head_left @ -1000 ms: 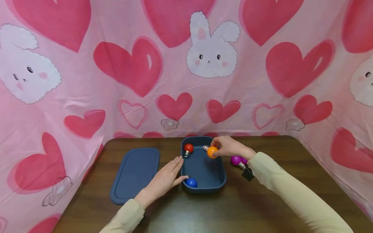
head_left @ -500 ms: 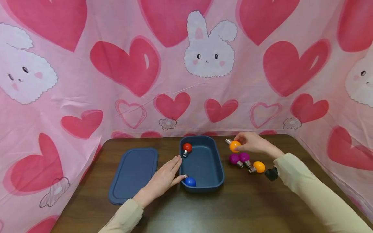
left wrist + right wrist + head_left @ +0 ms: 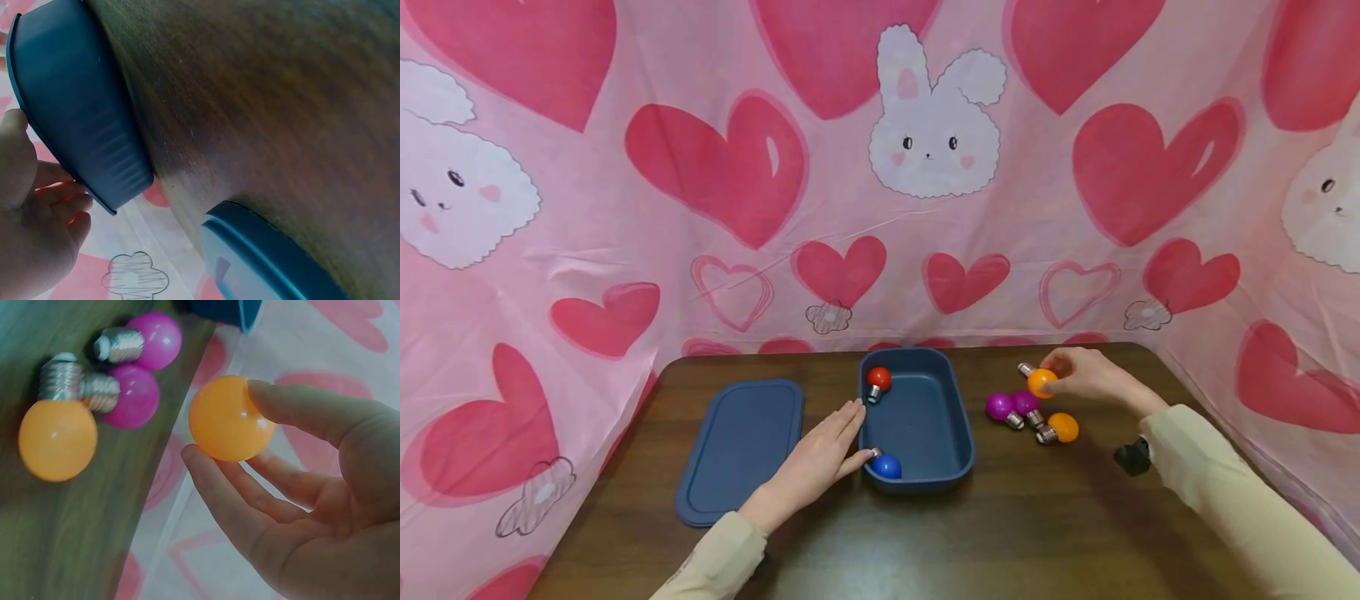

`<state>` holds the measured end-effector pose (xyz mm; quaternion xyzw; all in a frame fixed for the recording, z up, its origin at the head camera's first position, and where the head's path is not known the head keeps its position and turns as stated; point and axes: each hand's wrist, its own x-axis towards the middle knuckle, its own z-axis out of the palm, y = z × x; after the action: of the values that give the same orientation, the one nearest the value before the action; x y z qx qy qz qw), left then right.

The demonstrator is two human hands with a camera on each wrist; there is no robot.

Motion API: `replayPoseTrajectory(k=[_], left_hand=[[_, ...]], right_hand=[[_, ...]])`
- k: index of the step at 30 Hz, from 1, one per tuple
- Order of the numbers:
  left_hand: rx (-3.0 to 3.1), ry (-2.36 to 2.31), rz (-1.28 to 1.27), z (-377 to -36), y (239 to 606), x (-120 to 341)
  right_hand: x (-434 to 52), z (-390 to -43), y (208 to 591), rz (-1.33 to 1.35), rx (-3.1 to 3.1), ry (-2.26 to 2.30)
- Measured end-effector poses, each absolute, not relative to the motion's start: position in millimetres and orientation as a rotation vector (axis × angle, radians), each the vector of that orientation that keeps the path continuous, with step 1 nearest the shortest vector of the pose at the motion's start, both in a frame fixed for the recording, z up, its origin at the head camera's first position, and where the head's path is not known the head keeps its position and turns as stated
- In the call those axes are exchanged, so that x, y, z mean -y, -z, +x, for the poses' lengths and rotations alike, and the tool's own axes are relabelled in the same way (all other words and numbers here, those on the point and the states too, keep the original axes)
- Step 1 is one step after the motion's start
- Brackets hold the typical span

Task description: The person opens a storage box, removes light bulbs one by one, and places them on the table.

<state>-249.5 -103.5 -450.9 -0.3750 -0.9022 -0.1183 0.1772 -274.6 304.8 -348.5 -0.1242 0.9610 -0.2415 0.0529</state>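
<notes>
My right hand (image 3: 1086, 375) pinches an orange light bulb (image 3: 230, 419) between thumb and fingers, its metal base pointing to the back left in the head view. Close by on the table lie two purple bulbs (image 3: 1000, 407) and a second orange bulb (image 3: 1063, 427), their screw bases bunched together. With fingers straight, my left hand (image 3: 820, 458) rests at the left rim of a dark blue box (image 3: 917, 479). Inside that box a red bulb (image 3: 879, 379) lies at the back left and a blue bulb (image 3: 887, 467) at the front left, by the left thumb.
A flat blue lid (image 3: 741, 450) lies on the brown wooden table (image 3: 925, 550), left of the box. Pink cloth (image 3: 850, 208) printed with hearts and rabbits hangs behind the table and at both sides.
My right hand has carried the orange bulb from over the box to the right, past the purple bulbs. The second orange bulb has come into sight. My left hand stays at the box.
</notes>
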Motion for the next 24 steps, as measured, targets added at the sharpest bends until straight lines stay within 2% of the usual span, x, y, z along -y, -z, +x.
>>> replayPoseTrajectory(k=[24], left_hand=[[2.536, 0.343, -1.075, -250.0, 451.0, 103.7]], right_hand=[[-369.5, -262.4, 377.6, -0.21, -2.953, 0.665]])
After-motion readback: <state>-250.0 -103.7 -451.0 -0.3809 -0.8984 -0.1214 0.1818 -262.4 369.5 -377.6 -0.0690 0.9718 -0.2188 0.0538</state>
